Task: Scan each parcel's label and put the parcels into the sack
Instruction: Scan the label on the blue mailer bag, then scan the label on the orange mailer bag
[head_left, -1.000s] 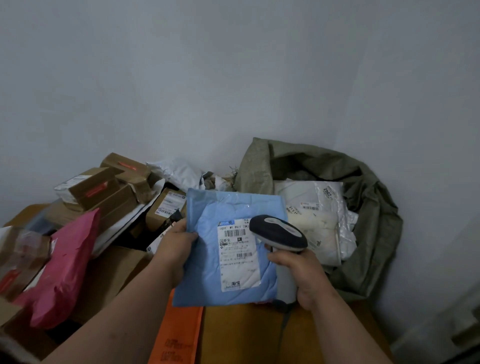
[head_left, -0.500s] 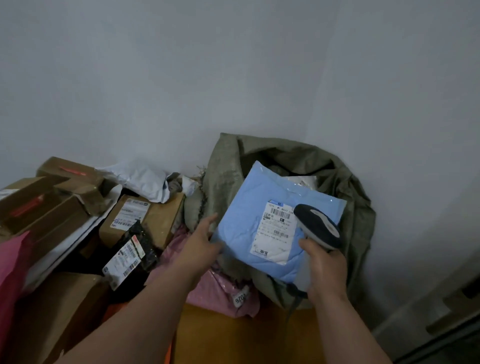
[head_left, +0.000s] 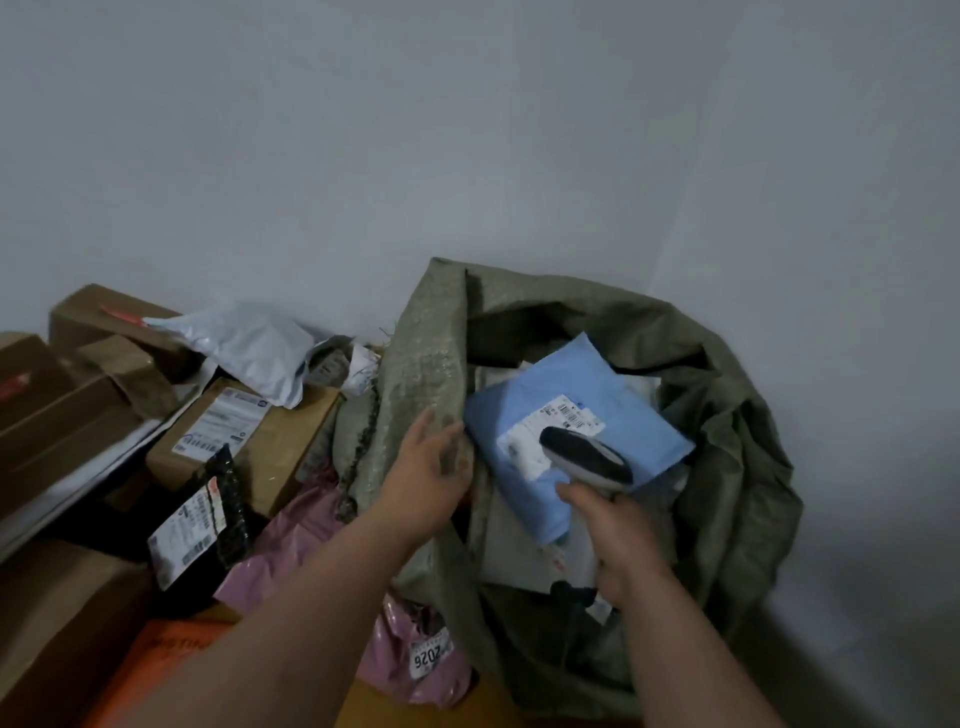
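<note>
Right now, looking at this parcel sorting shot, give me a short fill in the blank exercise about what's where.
1. The blue parcel lies inside the green ____.
2. The right hand holds a handheld ____.
3. The left hand rests on the sack's ____.
4. The black parcel leans beside a ____ mailer bag.

Missing words: sack; scanner; rim; pink

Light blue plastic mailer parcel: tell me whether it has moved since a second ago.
Yes. The light blue plastic mailer parcel went from the left hand, in front of the olive woven sack, into its mouth, released.
</note>
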